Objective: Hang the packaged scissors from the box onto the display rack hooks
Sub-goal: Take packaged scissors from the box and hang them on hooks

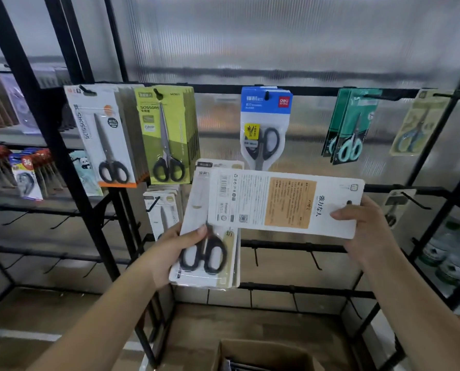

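My left hand grips a stack of white scissors packs, upright, black handles facing me. My right hand holds one white scissors pack sideways by its hang-hole end, printed back towards me, overlapping the top of the stack. Both are in front of the black display rack. A matching pack hangs on a hook just left of the stack. An open cardboard box stands below at the bottom edge.
The upper rail carries white, green, blue, teal and beige scissors packs. Bare hooks stick out from the lower rails. A hook with a pack is by my right hand. Other stationery hangs at left.
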### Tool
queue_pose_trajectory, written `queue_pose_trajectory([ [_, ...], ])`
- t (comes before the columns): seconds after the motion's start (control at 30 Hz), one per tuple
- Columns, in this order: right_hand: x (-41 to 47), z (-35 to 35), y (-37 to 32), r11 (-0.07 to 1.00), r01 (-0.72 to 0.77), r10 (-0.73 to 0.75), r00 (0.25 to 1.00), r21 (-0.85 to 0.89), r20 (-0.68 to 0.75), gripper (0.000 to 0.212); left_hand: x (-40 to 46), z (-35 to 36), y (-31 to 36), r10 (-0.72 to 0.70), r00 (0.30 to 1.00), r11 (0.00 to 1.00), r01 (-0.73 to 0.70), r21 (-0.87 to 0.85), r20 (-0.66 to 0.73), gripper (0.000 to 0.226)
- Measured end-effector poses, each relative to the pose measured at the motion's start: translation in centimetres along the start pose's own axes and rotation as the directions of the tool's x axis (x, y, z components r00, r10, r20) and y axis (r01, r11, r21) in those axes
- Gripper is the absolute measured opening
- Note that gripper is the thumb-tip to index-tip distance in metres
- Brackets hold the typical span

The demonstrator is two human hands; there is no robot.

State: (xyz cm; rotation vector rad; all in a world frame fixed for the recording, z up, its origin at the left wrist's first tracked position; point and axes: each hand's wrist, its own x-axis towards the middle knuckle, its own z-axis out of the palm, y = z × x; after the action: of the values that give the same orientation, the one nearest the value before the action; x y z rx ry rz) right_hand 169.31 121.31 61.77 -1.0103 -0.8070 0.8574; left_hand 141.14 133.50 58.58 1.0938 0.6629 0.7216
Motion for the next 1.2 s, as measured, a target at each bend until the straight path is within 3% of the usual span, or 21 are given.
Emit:
queue_pose_trajectory([
  [0.13,1.2,-0.2,-0.3,0.999,0.028,-0.025,0.991,-0.021,0.128,0.051,0.3,-0.7,0.5,-0.055,0.998,0.998,0.053,0.037,0.036,0.048],
  [0.27,2.2,-0.4,-0.4,0.98,0.197,-0.179,0.936,-0.032,0.302,0.013,0.6,-1.7,1.0,-0.093,0.995,0.991,0.089,0.095,0.038,0.09],
  [0.33,2.4,0.0,-0.5,0.969,0.242,-0.214,0.916,-0.042,0.34,0.021,0.7,-1.9,1.0,-0.115,0.992,0.985,0.108,0.134,0.049,0.102],
  [0.43,2.9,0.3,-0.3,0.981,0.17,-0.126,0.928,-0.098,0.351,0.031,1.0,-1.6,0.6,-0.119,0.989,0.985,0.106,0.14,0.092,0.109],
  [0.5,3.4,0.4,0.3,0.984,0.149,-0.11,0.94,-0.099,0.322,0.029,1.1,-1.2,0.4,-0.131,0.985,0.985,0.117,0.124,0.113,0.105],
  [0.57,3.9,0.6,1.1,0.985,0.107,-0.085,0.984,-0.138,0.157,0.036,1.1,-0.8,0.1,-0.11,0.987,0.991,0.1,0.089,0.117,0.087],
  [0.67,4.4,1.7,2.3,0.993,-0.055,0.049,0.997,-0.1,-0.064,0.033,0.7,0.0,-0.2,0.009,0.999,1.0,-0.009,0.004,0.05,0.049],
  [0.73,3.8,2.6,2.9,0.989,-0.148,0.146,0.984,-0.012,-0.102,0.032,0.7,0.5,-0.6,0.102,0.994,0.995,-0.102,-0.02,-0.025,0.048],
  [0.83,2.4,4.0,4.0,0.954,-0.295,0.296,0.955,0.047,-0.016,0.069,1.0,1.2,-1.3,0.201,0.974,0.979,-0.201,0.007,-0.101,0.039],
  [1.07,1.2,5.4,5.3,0.978,-0.208,0.21,0.977,-0.031,0.042,0.027,0.8,1.8,-3.0,0.266,0.948,0.964,-0.26,0.058,-0.174,0.041],
  [1.2,1.3,5.3,6.4,0.975,-0.21,0.215,0.974,-0.07,0.068,0.025,-0.2,1.4,-4.6,0.243,0.955,0.969,-0.23,0.089,-0.169,0.037],
])
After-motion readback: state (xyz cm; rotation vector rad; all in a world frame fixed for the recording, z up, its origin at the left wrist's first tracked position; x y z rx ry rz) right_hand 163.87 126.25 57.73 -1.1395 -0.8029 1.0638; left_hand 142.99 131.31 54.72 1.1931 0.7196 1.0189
